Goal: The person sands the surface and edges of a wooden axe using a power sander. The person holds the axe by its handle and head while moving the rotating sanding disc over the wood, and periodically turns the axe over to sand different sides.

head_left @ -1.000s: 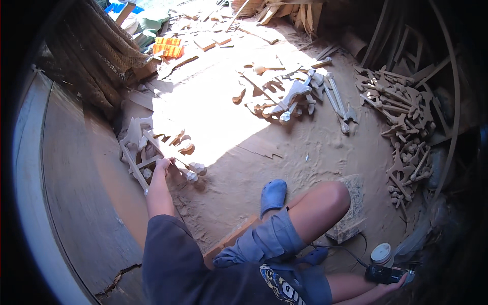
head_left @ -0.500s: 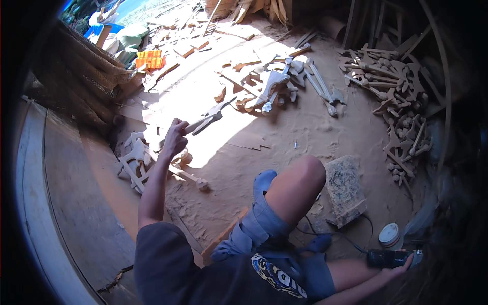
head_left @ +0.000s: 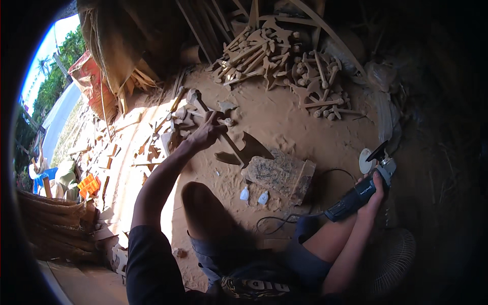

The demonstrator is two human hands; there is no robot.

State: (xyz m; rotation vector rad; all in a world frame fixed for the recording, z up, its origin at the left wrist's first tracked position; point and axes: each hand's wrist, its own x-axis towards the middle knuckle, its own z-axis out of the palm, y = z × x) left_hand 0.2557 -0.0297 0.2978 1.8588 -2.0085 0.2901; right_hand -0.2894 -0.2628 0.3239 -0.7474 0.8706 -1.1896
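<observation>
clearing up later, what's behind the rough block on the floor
Past the rough block, sandy floor shows, partly hidden by the carved wooden piece in the left hand. What the piece covers, and anything under the block, cannot be seen.

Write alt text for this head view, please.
A person's left hand grips a brown, axe-shaped wooden piece; the right hand holds a black, grey-headed angle grinder. Carved brown wooden pieces lie piled on the dusty brown ground.

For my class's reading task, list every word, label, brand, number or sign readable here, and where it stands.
Angle grinder in right hand: small pale lettering; not copied out.
Dark shirt: pale printed lettering; not copied out.
White bottle-shaped things: any marks too small to read.
</observation>
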